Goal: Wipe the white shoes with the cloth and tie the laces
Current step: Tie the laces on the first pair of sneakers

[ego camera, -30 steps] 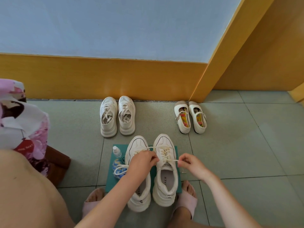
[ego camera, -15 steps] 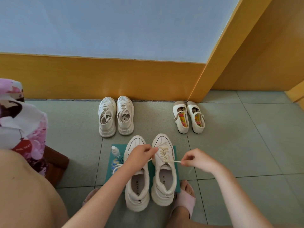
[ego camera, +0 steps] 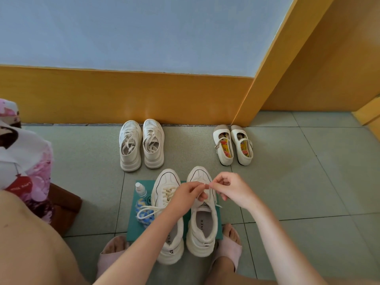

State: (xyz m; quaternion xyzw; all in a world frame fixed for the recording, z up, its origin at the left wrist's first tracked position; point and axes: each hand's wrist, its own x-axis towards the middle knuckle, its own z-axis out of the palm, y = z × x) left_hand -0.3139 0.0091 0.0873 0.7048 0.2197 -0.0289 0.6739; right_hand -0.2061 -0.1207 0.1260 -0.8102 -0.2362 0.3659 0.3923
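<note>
since half a second ago my right hand (ego camera: 232, 191) has swung back in from the side, where it was drawing the lace out taut, and now meets my left hand (ego camera: 188, 196) fingertip to fingertip. both hands pinch the flat cream shoelace (ego camera: 206, 185) between thumb and forefinger, the other fingers curled in loosely.

directly under both hands lies the right-side chunky white leather sneaker (ego camera: 202, 225), flat on its sole. its long axis runs straight away from me, toe towards the yellow skirting wall (ego camera: 123, 95) and heel towards me. my fingers hide most of its lacing, so i cannot tell how far the knot has got.

under my left wrist, just beside that shoe and parallel to it, is the left-side chunky white leather sneaker (ego camera: 165, 182), toe pointing the same way. its loose cream lace end (ego camera: 144, 209) loops out to the left of my left hand, across the fluffy blue, yellow and white cloth (ego camera: 145, 218). just beyond the cloth stands a small clear spray bottle (ego camera: 140, 189). both sneakers, cloth and bottle rest on a teal rectangular mat (ego camera: 133, 229) on the grey-green tiled floor (ego camera: 287, 192).

well beyond my hands, against the wall, stand a pair of white lace-up trainers (ego camera: 141, 145) and, further right, a pair of cream strap shoes with flowered insoles (ego camera: 233, 145). below my forearms are my feet in pink open-toe slippers (ego camera: 229, 251).
</note>
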